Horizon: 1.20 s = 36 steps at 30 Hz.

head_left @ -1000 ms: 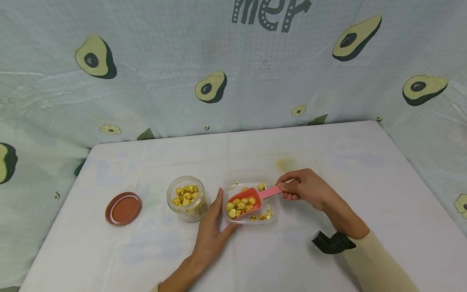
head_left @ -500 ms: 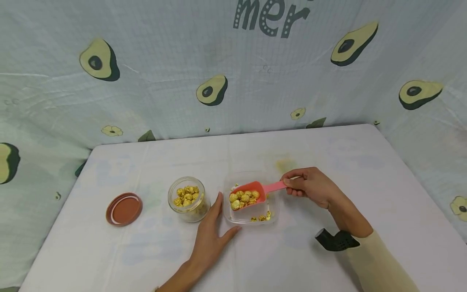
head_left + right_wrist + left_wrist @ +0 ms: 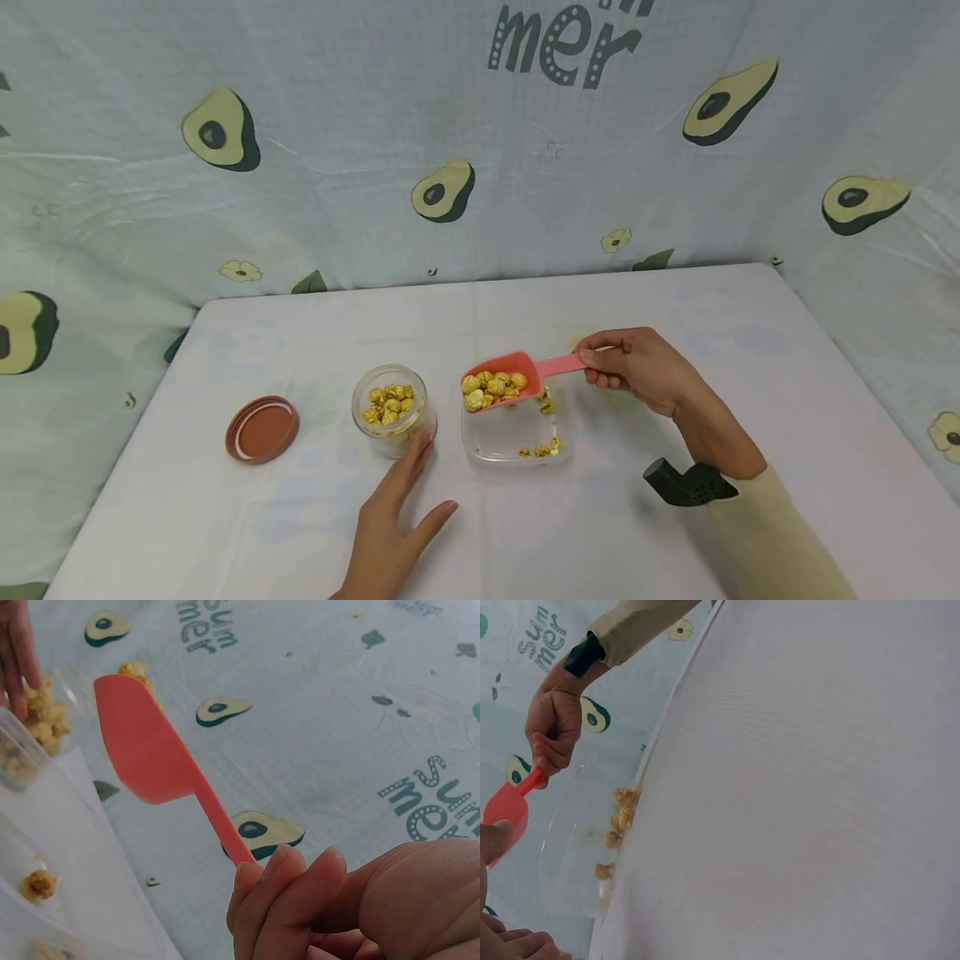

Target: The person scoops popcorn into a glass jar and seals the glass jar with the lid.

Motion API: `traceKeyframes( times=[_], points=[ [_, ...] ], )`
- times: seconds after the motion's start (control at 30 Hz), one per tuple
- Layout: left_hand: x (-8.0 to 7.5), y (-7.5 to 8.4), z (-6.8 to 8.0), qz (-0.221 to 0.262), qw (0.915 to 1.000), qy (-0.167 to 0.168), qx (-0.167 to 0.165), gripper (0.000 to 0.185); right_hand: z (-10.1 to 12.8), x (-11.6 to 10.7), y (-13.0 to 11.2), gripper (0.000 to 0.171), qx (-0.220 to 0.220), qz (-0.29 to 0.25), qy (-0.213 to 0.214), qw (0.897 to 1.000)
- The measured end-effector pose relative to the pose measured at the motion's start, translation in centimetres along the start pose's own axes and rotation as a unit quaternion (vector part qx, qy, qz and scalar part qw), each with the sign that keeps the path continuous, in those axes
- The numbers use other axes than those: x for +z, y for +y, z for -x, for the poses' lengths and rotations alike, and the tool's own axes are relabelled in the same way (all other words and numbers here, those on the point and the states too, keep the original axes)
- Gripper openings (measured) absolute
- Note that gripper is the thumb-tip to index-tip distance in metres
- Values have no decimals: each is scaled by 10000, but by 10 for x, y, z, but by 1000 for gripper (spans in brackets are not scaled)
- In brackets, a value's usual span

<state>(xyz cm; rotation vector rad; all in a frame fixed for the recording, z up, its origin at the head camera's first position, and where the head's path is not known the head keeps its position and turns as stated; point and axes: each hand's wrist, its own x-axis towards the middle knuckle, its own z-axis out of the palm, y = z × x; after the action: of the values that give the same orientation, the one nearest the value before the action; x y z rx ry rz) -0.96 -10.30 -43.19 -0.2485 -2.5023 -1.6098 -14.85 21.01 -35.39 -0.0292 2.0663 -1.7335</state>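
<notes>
My right hand [image 3: 637, 367] pinches the handle of a red-pink scoop [image 3: 557, 365], which holds a heap of caramel popcorn [image 3: 491, 389]. The scoop hangs over the back left part of a clear plastic container [image 3: 487, 457], where several popcorn pieces [image 3: 547, 405] and bits lie. To its left stands an open glass jar [image 3: 401, 435], partly filled with popcorn. My left hand [image 3: 386, 521] is beside the jar, its fingertips at the lower right of the glass; whether they touch it I cannot tell. In the right wrist view the scoop [image 3: 146, 742] shows its red underside.
A brown round lid [image 3: 262, 429] lies on the white-covered table [image 3: 247, 533], left of the jar. A printed avocado cloth [image 3: 322, 208] hangs behind the table. My right wrist wears a black device [image 3: 686, 483].
The loaded scoop has risen from inside the container to above it. My left hand has let go of the container's left side and moved left to the jar.
</notes>
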Motion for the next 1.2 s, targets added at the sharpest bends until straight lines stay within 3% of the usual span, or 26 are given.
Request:
traceKeyframes(
  times=[0.07, 0.17, 0.27, 0.33, 0.47, 0.6, 0.8, 1.0, 1.2],
  points=[
    [-5, 0, 5, 183, 9995, 244, 64, 78, 0, 1, -4, 31, -35, -30, 9, 10000],
    [-15, -2, 11, 558, 9951, 691, 445, 73, 0, 2, -11, 30, -80, -52, -8, 10000],
    [-25, -5, 11, 1002, 9838, 1157, 938, 69, -1, 4, -18, 31, -128, -64, -36, 9999],
    [-31, -7, 9, 1055, 9766, 1443, 1198, 67, -2, 6, -23, 31, -145, -76, -39, 9999],
    [-41, -8, 2, 775, 9737, 1822, 1122, 69, -5, 11, -30, 29, -143, -78, -26, 9999],
    [-49, -14, -11, 297, 9831, 1601, 834, 83, -8, 17, -36, 28, -181, -85, -28, 9998],
    [-48, -24, -34, 279, 9928, 1101, 385, 95, -15, 28, -42, 28, -237, -65, -85, 9997],
    [-44, -35, -45, 307, 9962, 808, -119, 92, -23, 41, -47, 28, -284, 95, -147, 9994],
    [-42, -39, -47, 280, 9961, 813, -202, 90, -27, 48, -54, 26, -268, 372, -120, 9989]
  ],
)
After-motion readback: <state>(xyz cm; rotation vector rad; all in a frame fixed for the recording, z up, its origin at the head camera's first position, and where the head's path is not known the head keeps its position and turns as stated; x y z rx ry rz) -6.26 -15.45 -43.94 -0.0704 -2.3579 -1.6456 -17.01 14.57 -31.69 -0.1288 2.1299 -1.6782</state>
